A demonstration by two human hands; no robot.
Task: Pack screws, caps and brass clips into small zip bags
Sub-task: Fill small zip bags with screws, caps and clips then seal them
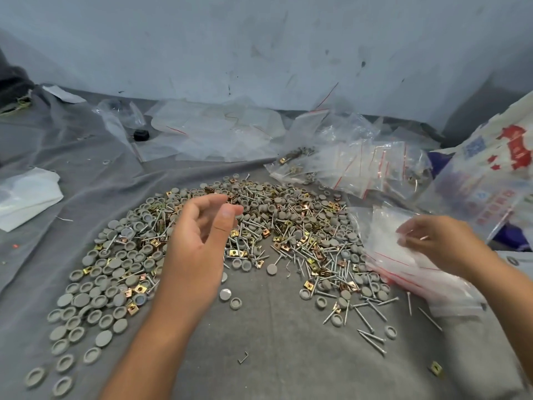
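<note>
two hands point(199, 243) point(441, 243) — uncountable caps point(95, 295)

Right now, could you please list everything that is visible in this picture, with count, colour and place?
caps: many, grey, left and middle of the heap
screws: many, silver, mostly right part of the heap
brass clips: many, gold, mixed through the heap
empty zip bags: a stack, clear with red strip, right of the heap
filled zip bags: several, clear with red strip, behind the heap on the right
loose plastic bags: several, clear, far side by the wall
printed sack: one, white with red print, far right
cloth: one, grey, under everything
left hand: raised above the heap, fingers loosely curled
right hand: pinches a bag on the stack
</note>
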